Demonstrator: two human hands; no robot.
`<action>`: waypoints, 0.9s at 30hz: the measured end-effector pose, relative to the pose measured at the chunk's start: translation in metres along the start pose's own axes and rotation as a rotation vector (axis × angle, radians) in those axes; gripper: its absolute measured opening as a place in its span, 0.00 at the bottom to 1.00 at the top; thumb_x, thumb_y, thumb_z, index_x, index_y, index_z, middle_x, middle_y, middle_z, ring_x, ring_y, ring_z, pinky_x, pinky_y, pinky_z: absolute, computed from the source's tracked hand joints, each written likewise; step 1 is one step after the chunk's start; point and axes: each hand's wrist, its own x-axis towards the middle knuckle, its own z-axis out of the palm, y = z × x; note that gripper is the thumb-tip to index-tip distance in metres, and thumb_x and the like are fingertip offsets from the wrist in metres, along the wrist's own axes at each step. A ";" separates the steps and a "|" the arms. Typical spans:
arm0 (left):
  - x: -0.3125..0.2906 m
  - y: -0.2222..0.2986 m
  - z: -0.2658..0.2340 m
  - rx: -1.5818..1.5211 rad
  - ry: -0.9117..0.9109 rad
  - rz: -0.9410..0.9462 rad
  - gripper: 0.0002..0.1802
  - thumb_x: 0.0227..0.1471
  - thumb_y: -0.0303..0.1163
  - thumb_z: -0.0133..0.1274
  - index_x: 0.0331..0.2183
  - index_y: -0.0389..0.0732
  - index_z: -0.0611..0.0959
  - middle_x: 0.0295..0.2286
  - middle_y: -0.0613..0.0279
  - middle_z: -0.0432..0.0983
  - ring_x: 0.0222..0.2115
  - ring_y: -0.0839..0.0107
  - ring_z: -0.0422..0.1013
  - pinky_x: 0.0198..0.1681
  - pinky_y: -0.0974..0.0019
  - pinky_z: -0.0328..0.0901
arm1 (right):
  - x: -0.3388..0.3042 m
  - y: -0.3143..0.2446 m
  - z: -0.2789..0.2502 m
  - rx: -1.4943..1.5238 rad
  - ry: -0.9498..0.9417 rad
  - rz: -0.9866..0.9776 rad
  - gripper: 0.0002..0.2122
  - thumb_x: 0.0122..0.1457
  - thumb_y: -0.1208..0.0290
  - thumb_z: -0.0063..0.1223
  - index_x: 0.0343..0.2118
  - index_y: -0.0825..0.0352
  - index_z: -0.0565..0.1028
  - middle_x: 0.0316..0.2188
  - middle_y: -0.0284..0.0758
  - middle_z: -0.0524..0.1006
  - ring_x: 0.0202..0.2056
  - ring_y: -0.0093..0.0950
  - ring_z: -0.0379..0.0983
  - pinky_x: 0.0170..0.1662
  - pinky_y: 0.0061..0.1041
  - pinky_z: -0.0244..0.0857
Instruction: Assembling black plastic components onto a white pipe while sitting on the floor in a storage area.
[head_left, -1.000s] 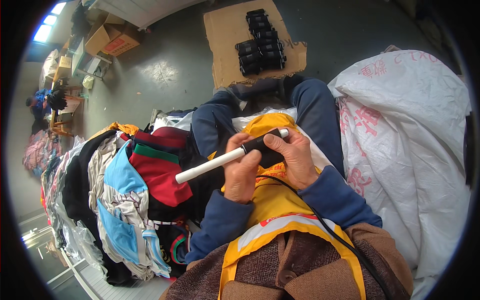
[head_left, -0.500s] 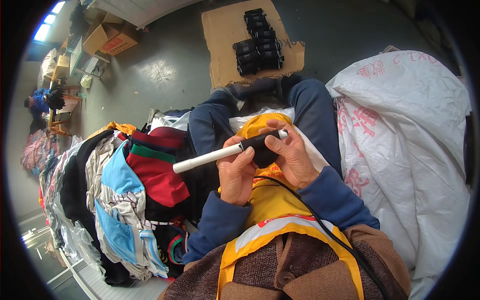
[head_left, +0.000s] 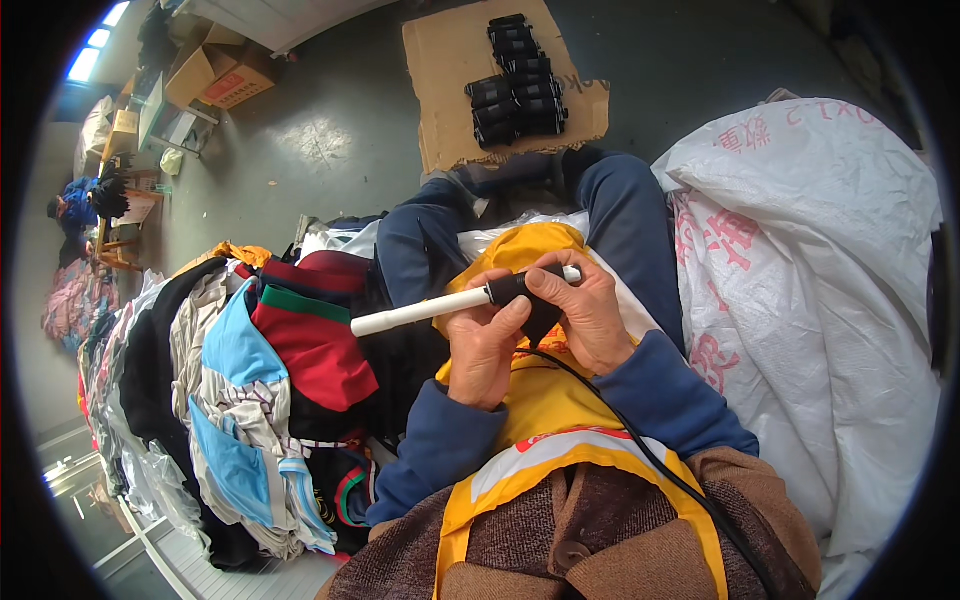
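Observation:
My left hand point(head_left: 482, 350) and my right hand point(head_left: 590, 318) meet over my lap, both closed on a white tube point(head_left: 415, 313). The tube slants, its long bare end reaching out to the left and its short end showing past my right fingers. Around its right part is wrapped a piece of black cloth point(head_left: 541, 322), with a loose flap hanging below between my hands. My thumbs press on the wrapped cloth from above. The fingers behind the tube are partly hidden. A yellow apron point(head_left: 535, 395) covers my lap, and a black cable point(head_left: 640, 440) runs across it.
Beyond my feet, several black rolls point(head_left: 517, 100) lie on a cardboard sheet point(head_left: 440, 90). A heap of folded garments point(head_left: 240, 400) is on my left. A large white woven sack point(head_left: 800, 250) stands on my right. Cardboard boxes point(head_left: 225, 75) sit at the far left.
The black cloth looks more tightly wound, with a smaller hanging flap. My right thumb has moved slightly left over it, and the tube has shifted slightly right.

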 end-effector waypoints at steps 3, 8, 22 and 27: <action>0.001 0.004 -0.003 -0.045 0.002 -0.018 0.23 0.45 0.22 0.56 0.44 0.39 0.69 0.36 0.61 0.69 0.37 0.72 0.69 0.38 0.72 0.66 | 0.002 0.000 -0.003 -0.022 -0.013 -0.021 0.10 0.50 0.77 0.59 0.34 0.67 0.72 0.30 0.32 0.74 0.34 0.21 0.71 0.41 0.18 0.67; -0.001 0.005 -0.006 -0.104 0.057 -0.032 0.22 0.44 0.20 0.55 0.43 0.40 0.69 0.35 0.62 0.70 0.33 0.74 0.69 0.34 0.73 0.65 | 0.001 0.000 0.003 0.108 -0.078 -0.035 0.17 0.49 0.79 0.58 0.43 0.67 0.67 0.33 0.34 0.73 0.39 0.25 0.71 0.47 0.23 0.66; 0.003 0.007 -0.012 0.057 0.052 -0.114 0.21 0.41 0.15 0.51 0.41 0.38 0.73 0.32 0.62 0.71 0.25 0.76 0.68 0.26 0.76 0.65 | 0.001 0.001 -0.003 0.098 -0.092 0.044 0.11 0.48 0.80 0.59 0.35 0.67 0.72 0.32 0.33 0.75 0.32 0.21 0.72 0.39 0.18 0.70; 0.002 0.009 -0.017 0.049 0.034 -0.102 0.20 0.43 0.16 0.52 0.42 0.36 0.72 0.31 0.62 0.71 0.23 0.77 0.68 0.24 0.76 0.66 | 0.003 0.004 -0.005 0.081 -0.086 -0.006 0.11 0.48 0.82 0.59 0.35 0.66 0.72 0.33 0.33 0.75 0.32 0.22 0.72 0.39 0.19 0.71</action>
